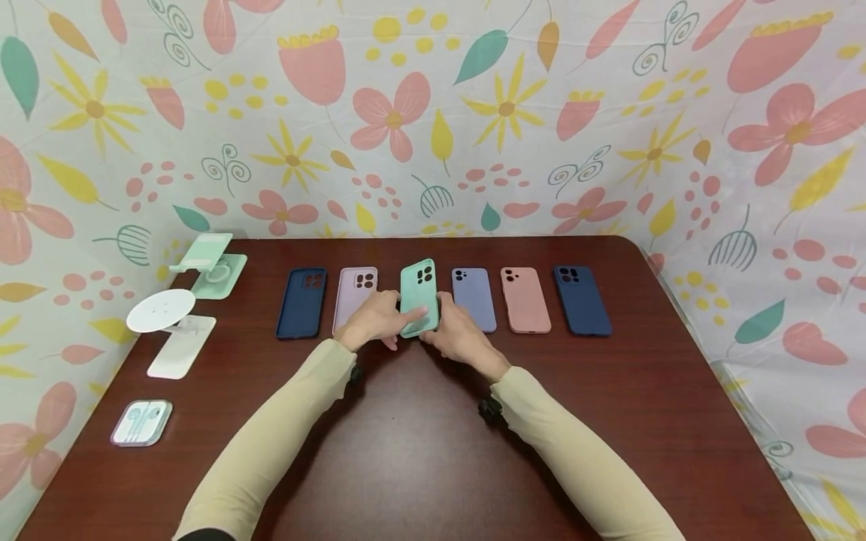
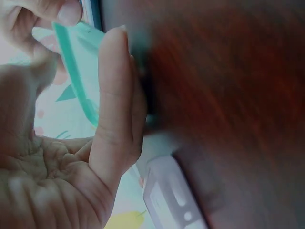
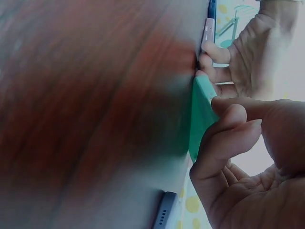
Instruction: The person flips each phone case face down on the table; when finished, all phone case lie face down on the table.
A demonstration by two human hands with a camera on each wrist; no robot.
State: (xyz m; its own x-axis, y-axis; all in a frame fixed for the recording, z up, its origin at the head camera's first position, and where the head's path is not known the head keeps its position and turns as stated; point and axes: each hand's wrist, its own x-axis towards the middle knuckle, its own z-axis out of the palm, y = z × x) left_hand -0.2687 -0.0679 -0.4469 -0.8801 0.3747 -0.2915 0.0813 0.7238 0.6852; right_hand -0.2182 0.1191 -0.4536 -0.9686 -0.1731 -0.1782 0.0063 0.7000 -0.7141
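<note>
A mint green phone case (image 1: pixel 418 285) stands tilted in the middle of the row, its camera holes at the top. My left hand (image 1: pixel 374 317) grips it from the left, thumb across its lower face. On the other side, my right hand (image 1: pixel 461 328) pinches its right edge and lower corner. The left wrist view shows the case's thin raised rim (image 2: pixel 76 78) beside the left hand's finger. Seen from the right wrist, its lower edge (image 3: pixel 205 88) slants up from the tabletop, with fingers of both hands around it. A lilac phone case (image 1: pixel 352 289) lies partly behind the left hand.
Right of the hands lie a periwinkle phone case (image 1: pixel 475 297), a pink one (image 1: pixel 525 300) and a blue one (image 1: pixel 583 300). A navy case (image 1: pixel 301 304) lies at the left. Beyond are a green stand (image 1: pixel 219 274), a white stand (image 1: pixel 181 347) and boxed earphones (image 1: pixel 142 423).
</note>
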